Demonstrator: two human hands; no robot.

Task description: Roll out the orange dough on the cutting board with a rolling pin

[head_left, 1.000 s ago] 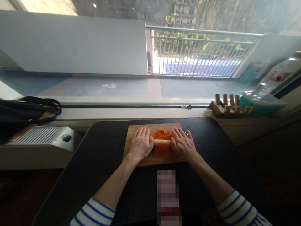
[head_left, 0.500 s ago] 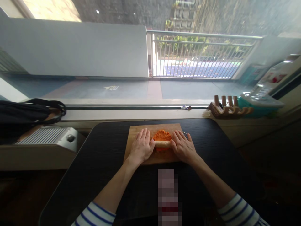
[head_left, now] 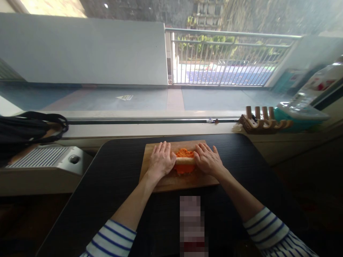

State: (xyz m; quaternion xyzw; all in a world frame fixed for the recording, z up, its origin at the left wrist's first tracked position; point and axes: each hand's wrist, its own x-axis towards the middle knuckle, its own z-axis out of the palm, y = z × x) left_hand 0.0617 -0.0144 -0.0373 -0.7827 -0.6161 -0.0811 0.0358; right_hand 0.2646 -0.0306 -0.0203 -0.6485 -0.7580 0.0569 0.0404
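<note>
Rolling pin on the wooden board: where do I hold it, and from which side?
Hold its two ends, coming down from above. The rolling pin lies crosswise on the orange dough, so its middle should stay free; the left hand and right hand rest on the ends, palms down, fingers flat.
</note>
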